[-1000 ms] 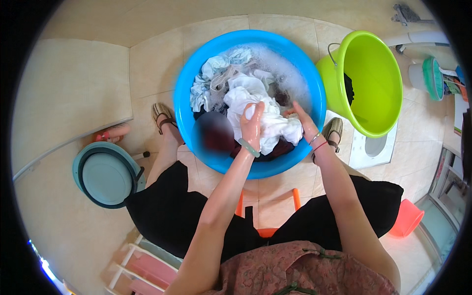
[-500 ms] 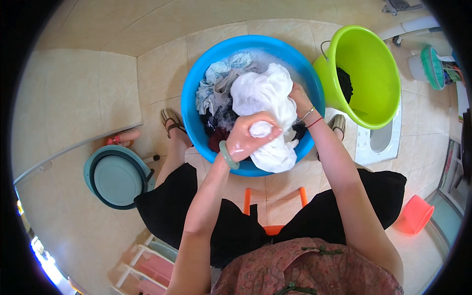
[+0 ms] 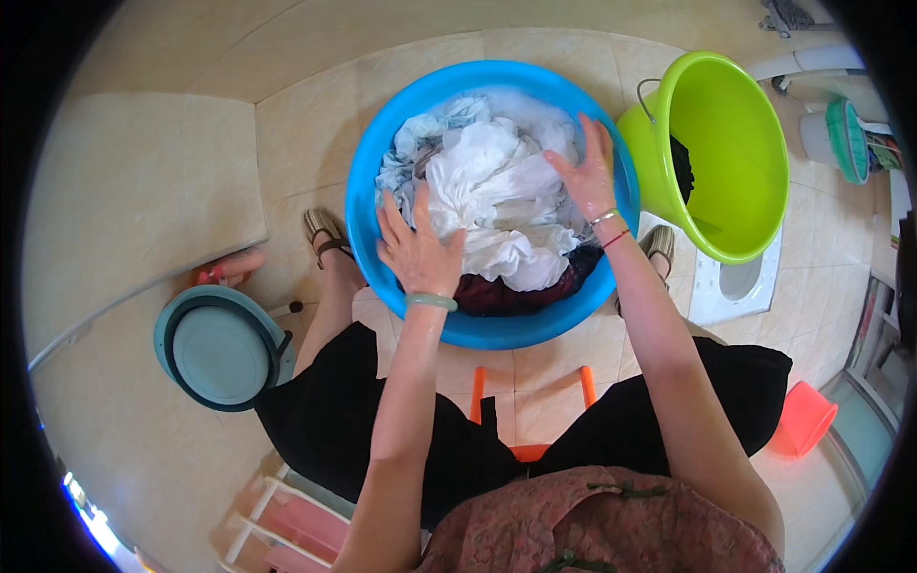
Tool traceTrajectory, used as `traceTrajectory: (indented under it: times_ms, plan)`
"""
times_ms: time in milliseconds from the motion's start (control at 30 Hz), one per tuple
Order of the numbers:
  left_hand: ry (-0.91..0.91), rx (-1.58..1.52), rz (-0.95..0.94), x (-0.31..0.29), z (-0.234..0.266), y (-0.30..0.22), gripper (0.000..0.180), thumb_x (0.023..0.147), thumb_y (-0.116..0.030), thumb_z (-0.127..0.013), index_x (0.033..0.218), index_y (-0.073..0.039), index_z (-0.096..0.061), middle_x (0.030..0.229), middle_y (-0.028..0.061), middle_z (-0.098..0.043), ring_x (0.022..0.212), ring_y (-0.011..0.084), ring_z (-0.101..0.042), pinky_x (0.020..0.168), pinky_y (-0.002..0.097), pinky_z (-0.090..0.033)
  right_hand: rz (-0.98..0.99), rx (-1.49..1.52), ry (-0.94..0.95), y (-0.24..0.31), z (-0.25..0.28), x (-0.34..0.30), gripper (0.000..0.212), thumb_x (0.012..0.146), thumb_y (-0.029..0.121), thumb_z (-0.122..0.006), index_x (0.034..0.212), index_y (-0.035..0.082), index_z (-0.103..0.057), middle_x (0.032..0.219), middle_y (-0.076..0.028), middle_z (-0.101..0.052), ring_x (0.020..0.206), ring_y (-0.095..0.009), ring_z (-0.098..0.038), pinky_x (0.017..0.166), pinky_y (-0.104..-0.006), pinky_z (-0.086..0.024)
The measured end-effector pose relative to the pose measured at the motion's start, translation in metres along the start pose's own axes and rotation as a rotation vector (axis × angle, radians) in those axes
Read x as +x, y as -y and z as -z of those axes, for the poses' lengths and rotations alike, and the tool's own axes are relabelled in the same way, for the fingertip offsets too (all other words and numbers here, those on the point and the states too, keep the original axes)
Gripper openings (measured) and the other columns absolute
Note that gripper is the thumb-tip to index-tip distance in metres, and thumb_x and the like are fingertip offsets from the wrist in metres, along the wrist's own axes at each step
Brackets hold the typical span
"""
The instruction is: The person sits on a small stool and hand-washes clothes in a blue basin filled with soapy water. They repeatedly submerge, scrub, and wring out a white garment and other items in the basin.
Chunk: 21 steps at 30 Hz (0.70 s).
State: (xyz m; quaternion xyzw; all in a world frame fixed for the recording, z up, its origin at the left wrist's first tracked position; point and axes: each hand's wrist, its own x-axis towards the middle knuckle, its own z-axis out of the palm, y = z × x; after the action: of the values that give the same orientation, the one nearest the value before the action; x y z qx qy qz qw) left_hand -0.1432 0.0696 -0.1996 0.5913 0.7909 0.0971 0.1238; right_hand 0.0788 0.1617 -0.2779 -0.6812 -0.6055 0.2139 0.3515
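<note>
A crumpled wet white cloth (image 3: 497, 191) lies on top of the laundry in the round blue tub (image 3: 377, 124). Over its left side my left hand (image 3: 420, 251) has its fingers spread, near the cloth's edge. My right hand (image 3: 587, 172), thumb and fingers apart, is beside the cloth at the tub's right side. Neither hand grips anything. Around the white piece are light blue garments (image 3: 411, 138) at the far left and a dark red garment (image 3: 506, 294) at the near side. Suds (image 3: 530, 105) show at the far edge.
A lime green bucket (image 3: 735, 181) with a dark cloth (image 3: 681, 167) inside stands right of the tub, beside a white squat toilet (image 3: 735, 282). A grey-green basin (image 3: 224, 353) is at left. An orange stool (image 3: 530, 452) is under me; a coral bucket (image 3: 807, 418) lies at right.
Both hands have let go of the bunched white cloth and moved apart, left and right. The cloth now lies spread lower in the tub.
</note>
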Motion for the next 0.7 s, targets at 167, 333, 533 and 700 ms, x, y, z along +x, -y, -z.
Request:
traceTrajectory:
  times_ms: [167,333,533,700]
  plan:
    - [0.063,0.029,-0.535,0.053,-0.008,-0.022,0.071,0.082,-0.033,-0.066,0.145,-0.027,-0.033,0.153,0.0152,-0.020,0.140,0.0352,-0.020,0.109,0.0552,-0.020,0.073,-0.173,0.365,0.002,-0.038,-0.015,0.074,0.080,0.053,-0.064,0.141,0.019,-0.038,0.148,-0.021,-0.024,0.134,-0.044,-0.025,0.109,-0.0482,-0.027]
    - [0.307,0.175,-0.439,0.071,-0.097,0.003,0.061,0.091,-0.037,-0.052,0.146,-0.030,-0.027,0.156,0.0108,-0.012,0.144,0.0291,-0.010,0.112,0.0564,-0.010,-0.064,-0.399,0.592,0.005,-0.065,-0.015,0.073,0.082,0.054,-0.059,0.141,0.017,-0.036,0.141,-0.018,-0.035,0.128,-0.042,-0.034,0.101,-0.0486,-0.035]
    - [0.410,0.205,-0.346,0.092,-0.149,0.001,0.064,0.087,-0.042,-0.051,0.145,-0.026,-0.030,0.156,0.0092,-0.013,0.141,0.0277,-0.020,0.109,0.0559,-0.020,-0.375,-0.101,0.828,-0.034,-0.100,0.001,0.065,0.088,0.051,-0.050,0.135,0.007,-0.042,0.128,-0.022,-0.051,0.117,-0.036,-0.049,0.095,-0.0454,-0.040]
    - [1.032,0.277,-0.134,0.143,-0.149,-0.019,0.056,0.087,-0.042,-0.050,0.138,-0.019,-0.043,0.152,0.0114,-0.025,0.137,0.0266,-0.031,0.109,0.0502,-0.022,-0.353,-0.167,0.852,-0.068,-0.121,0.002,0.053,0.091,0.042,-0.047,0.128,0.005,-0.050,0.121,-0.023,-0.056,0.109,-0.038,-0.055,0.095,-0.0444,-0.042]
